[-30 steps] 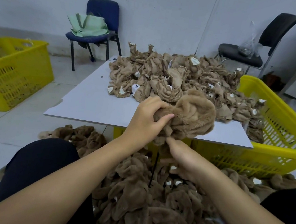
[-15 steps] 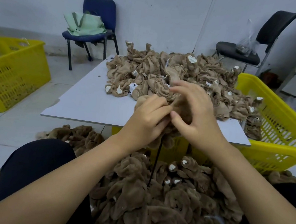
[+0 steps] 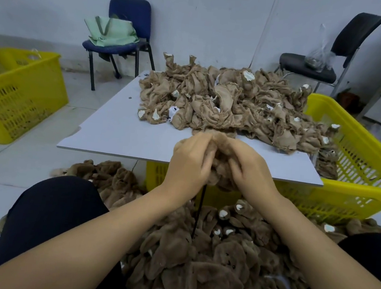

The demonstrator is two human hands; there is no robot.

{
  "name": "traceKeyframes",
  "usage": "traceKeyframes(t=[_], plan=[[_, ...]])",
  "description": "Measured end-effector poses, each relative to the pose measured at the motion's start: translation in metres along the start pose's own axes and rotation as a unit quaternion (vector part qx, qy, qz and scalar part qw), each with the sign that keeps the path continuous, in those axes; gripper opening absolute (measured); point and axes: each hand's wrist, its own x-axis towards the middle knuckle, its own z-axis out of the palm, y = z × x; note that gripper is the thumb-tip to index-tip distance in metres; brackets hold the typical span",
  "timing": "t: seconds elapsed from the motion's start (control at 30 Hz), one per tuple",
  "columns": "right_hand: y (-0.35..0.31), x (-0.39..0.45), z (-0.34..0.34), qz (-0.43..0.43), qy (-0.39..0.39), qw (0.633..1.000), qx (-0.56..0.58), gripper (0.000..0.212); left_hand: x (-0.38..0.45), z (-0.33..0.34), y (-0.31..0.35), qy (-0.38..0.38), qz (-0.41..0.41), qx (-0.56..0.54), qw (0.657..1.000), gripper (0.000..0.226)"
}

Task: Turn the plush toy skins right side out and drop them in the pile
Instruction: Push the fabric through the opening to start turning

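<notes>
Fuzzy brown plush skin (image 3: 221, 168); matt, smooth white table (image 3: 120, 137); glossy, perhaps plastic, perforated yellow crate (image 3: 357, 160).

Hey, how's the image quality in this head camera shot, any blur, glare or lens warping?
Head view: soft, even indoor light, no glare; wide-angle warping bows the table edge and stretches the forearms; the left hand and right hand gripping the plush skin look slightly soft, the pile on the floor reasonably sharp.

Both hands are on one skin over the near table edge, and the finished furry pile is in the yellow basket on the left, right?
Not the basket. Head view: both hands hold the skin; the furry pile lies on the floor between the knees.
</notes>
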Motion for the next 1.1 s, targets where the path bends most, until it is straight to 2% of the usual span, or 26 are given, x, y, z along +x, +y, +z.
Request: traceKeyframes(t=[0.1,0.17,0.3,0.37,0.43,0.53,0.6,0.67,0.73,0.83,0.9,1.03,1.1], plan=[[-0.002,0.003,-0.004,-0.034,0.025,0.999,-0.004,0.046,-0.001,0.003,-0.001,0.038,0.059,0.02,0.997,0.032],[-0.001,0.005,-0.001,-0.024,0.019,1.0,-0.005,0.044,-0.004,0.008,-0.007,0.039,0.056,0.024,0.997,0.033],[0.005,-0.004,0.02,0.06,-0.061,0.996,0.0,0.032,-0.012,0.018,-0.015,-0.017,-0.076,-0.01,0.997,0.016],[0.007,-0.009,0.026,0.103,-0.09,0.99,0.035,0.031,-0.016,0.023,-0.015,-0.056,-0.102,0.009,0.993,0.017],[0.008,-0.011,0.026,0.116,-0.092,0.988,0.044,0.031,-0.021,0.026,-0.012,-0.074,-0.093,0.018,0.993,0.021],[0.007,-0.01,0.024,0.092,-0.078,0.993,-0.012,0.02,-0.019,0.02,-0.008,-0.076,-0.096,0.007,0.992,0.011],[0.001,-0.006,0.024,0.075,-0.027,0.997,0.001,0.019,-0.012,0.014,-0.004,-0.044,-0.074,0.01,0.996,0.035],[-0.003,0.0,0.024,0.078,0.015,0.996,0.036,0.026,-0.005,0.009,-0.002,-0.017,-0.027,0.029,0.999,0.05],[-0.001,0.002,0.026,0.103,0.014,0.993,0.054,0.027,-0.002,0.008,-0.005,-0.036,0.0,0.057,0.998,0.059],[0.005,-0.002,0.033,0.158,-0.046,0.985,0.057,0.019,-0.01,0.014,-0.01,-0.087,-0.016,0.086,0.992,0.046],[0.006,-0.008,0.037,0.167,-0.059,0.981,0.079,0.023,-0.015,0.017,-0.009,-0.11,-0.04,0.083,0.99,0.04],[0.009,-0.006,0.033,0.172,-0.06,0.978,0.097,0.023,-0.009,0.014,-0.002,-0.084,-0.05,0.076,0.992,0.034],[0.004,-0.001,0.029,0.159,-0.035,0.981,0.104,0.022,-0.004,0.009,0.006,-0.058,-0.035,0.076,0.995,0.043]])
